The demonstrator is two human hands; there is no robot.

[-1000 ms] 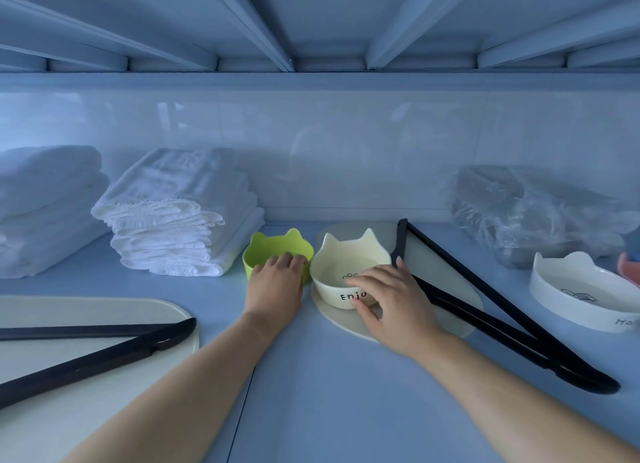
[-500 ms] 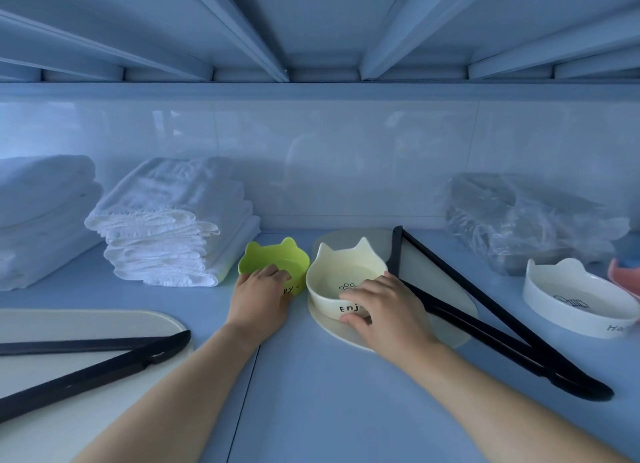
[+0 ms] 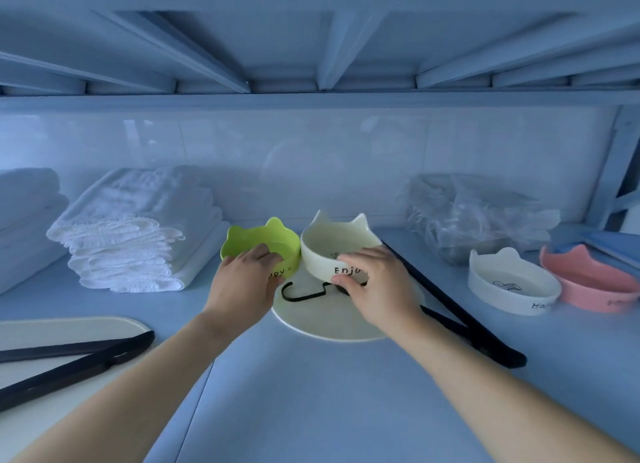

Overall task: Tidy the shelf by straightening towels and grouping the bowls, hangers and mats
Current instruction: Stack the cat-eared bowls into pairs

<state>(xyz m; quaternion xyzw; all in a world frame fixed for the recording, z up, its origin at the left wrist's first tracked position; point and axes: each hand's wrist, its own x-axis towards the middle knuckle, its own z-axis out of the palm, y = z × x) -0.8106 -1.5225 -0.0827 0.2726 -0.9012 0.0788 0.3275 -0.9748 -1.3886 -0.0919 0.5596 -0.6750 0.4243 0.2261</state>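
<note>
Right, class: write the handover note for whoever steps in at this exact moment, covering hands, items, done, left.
Left hand grips the green bowl; right hand grips the cream bowl, tilted over the round mat.
White bowl and pink bowl sit together at right.
Towels lie stacked at left.
Left: group all bowls, bring the right hanger to the left hanger, join the round mat with the left mat.

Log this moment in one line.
left hand: grips green bowl | right hand: grips cream bowl, tilted over round mat | hanger: partly on mat

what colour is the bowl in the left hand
Lime green, with black lettering, gripped by the left hand; the green bowl shows in the head view.
</note>
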